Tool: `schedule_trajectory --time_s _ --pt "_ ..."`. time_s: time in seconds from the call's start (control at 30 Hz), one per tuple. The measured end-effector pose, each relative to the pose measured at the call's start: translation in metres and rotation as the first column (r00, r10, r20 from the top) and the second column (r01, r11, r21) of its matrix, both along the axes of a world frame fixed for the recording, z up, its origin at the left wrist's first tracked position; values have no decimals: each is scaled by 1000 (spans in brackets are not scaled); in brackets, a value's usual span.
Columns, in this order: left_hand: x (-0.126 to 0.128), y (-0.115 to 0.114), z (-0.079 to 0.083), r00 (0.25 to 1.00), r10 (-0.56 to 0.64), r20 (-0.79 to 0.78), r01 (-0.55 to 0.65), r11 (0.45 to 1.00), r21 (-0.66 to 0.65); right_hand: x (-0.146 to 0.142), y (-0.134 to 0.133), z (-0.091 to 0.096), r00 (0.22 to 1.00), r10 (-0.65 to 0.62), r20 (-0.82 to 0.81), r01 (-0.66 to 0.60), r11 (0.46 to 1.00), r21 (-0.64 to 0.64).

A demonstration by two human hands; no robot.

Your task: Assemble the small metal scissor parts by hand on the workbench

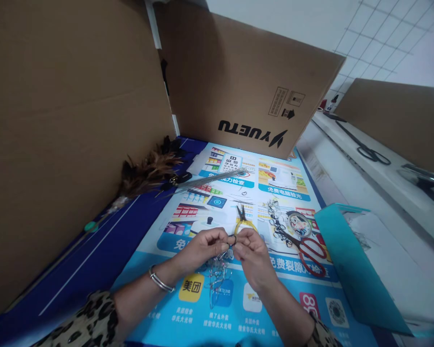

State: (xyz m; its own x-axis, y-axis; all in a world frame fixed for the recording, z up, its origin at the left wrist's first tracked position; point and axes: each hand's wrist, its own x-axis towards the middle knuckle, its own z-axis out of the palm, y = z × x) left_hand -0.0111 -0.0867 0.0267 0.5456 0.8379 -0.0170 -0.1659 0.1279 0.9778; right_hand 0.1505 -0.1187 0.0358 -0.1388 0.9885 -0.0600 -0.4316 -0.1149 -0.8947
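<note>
My left hand (207, 246) and my right hand (253, 255) meet over the printed sheet, fingertips nearly touching. Between them both pinch a small dark loop (233, 239); its exact kind is too small to make out. Under the hands lies a tangle of thin silvery wire pieces (217, 272), partly covered by my fingers. Just beyond my fingertips are small pliers (242, 218) with yellow handles, jaws pointing away. To the right sit a loose group of small dark and pale wire pieces (275, 217), a round tin-like piece with a cartoon face (299, 224), and red-handled scissors (311, 250).
Cardboard panels (246, 72) wall off the left and back. A bundle of brown feathers (150, 168) and long thin metal rods (217, 178) lie toward the far left. At right, a teal folder (358, 274) borders a white ledge (354, 140) holding black scissors (369, 152).
</note>
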Motion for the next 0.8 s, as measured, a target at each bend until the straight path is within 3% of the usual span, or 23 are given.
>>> schedule_trajectory --time_s 0.1,0.2,0.33,0.53,0.8 --pt "-1 1 1 999 -5 -51 5 1000 1 0 -2 1 934 -112 339 57 984 169" --pt "-1 0 3 999 -9 -42 9 1000 -6 1 -4 4 830 -195 522 34 953 301" --pt "-1 0 4 998 -57 -14 56 997 -46 4 -5 5 794 -177 581 -39 940 339" --pt "-7 3 3 993 -114 -12 113 992 -51 7 -2 7 795 -91 600 -118 947 300" --pt "-11 5 2 986 -166 -30 164 985 -47 6 -4 12 726 -118 678 -158 930 332"
